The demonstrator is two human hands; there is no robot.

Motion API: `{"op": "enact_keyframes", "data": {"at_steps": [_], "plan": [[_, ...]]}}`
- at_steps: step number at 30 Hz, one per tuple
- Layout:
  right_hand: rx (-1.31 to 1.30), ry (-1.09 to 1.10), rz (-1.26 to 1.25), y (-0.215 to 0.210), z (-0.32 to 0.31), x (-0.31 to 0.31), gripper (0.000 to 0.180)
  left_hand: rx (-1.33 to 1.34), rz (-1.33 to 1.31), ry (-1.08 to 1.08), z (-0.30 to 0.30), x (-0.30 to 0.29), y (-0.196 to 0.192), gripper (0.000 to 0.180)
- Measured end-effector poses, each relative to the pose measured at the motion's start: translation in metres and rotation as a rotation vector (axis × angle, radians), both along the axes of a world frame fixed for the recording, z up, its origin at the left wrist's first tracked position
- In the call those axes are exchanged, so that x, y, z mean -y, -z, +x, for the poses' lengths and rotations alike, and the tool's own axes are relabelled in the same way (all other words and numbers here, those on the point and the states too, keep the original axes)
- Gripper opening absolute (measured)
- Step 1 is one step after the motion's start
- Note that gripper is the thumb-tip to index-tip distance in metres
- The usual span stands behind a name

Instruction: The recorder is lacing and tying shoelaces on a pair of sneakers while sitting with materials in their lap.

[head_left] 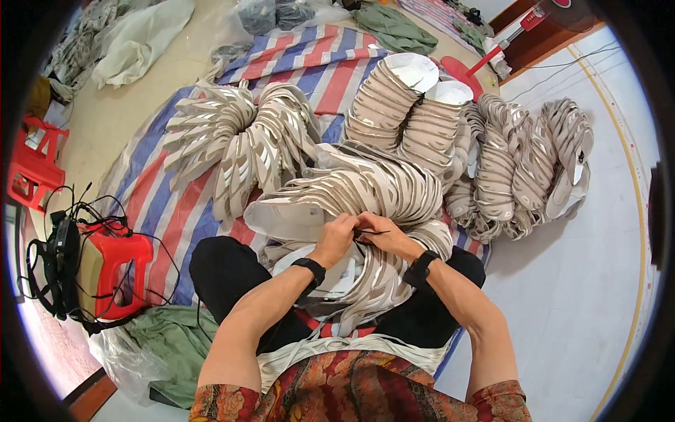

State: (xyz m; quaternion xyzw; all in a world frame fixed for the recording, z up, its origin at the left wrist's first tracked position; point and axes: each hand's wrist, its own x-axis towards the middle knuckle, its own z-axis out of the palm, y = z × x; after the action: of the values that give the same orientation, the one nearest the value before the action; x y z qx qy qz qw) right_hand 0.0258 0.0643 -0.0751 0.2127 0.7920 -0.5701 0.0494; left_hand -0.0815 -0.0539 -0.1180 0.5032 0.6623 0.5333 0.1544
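Observation:
Nested beige pieces that look like shoe uppers lie in a long curved stack [380, 184] before my knees, with another stack [344, 278] between my legs. Where the two stacks meet, my left hand [335, 240] and my right hand [387, 236] work close together. Their fingers are closed on a thin black cord [373, 231], one end of which sticks out past the right fingers. Part of the cord is hidden behind the fingers and among the pieces. Each wrist wears a black band.
More stacks of uppers [271, 130] lie ahead, on a striped plastic sheet [165, 211]; others [517, 165] are bundled at the right. Left stands a red stool [123, 264] with black straps and cables [63, 257]. A red-based stand [464, 74] is at far right, green cloth [176, 344] lower left.

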Motion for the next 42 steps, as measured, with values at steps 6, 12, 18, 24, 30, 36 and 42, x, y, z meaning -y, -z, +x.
{"op": "enact_keyframes", "data": {"at_steps": [6, 12, 18, 24, 30, 36, 42], "plan": [[0.029, 0.121, -0.32, -0.015, -0.001, 0.0, 0.021, -0.138, -0.117, -0.072, 0.0, 0.004, -0.012, 0.019], [0.082, -0.032, -0.093, -0.014, -0.005, -0.001, 0.018, -0.051, -0.086, -0.043, -0.006, 0.006, -0.007, 0.017], [0.139, -0.033, -0.156, -0.002, -0.003, -0.008, 0.012, 0.005, -0.043, 0.017, -0.004, 0.006, -0.005, 0.015], [0.1, 0.069, -0.382, -0.004, -0.004, -0.008, 0.009, 0.089, -0.002, 0.073, -0.005, 0.008, 0.0, 0.016], [0.181, 0.094, -0.438, -0.006, -0.003, -0.012, 0.01, 0.109, -0.016, 0.091, -0.005, 0.009, -0.002, 0.015], [0.075, -0.018, 0.024, 0.015, 0.005, -0.015, 0.013, 0.136, -0.028, 0.144, -0.005, 0.007, -0.008, 0.013], [0.145, -0.085, 0.473, -0.028, -0.007, 0.0, 0.017, 0.27, -0.047, 0.16, -0.015, 0.021, -0.006, 0.007]]}}
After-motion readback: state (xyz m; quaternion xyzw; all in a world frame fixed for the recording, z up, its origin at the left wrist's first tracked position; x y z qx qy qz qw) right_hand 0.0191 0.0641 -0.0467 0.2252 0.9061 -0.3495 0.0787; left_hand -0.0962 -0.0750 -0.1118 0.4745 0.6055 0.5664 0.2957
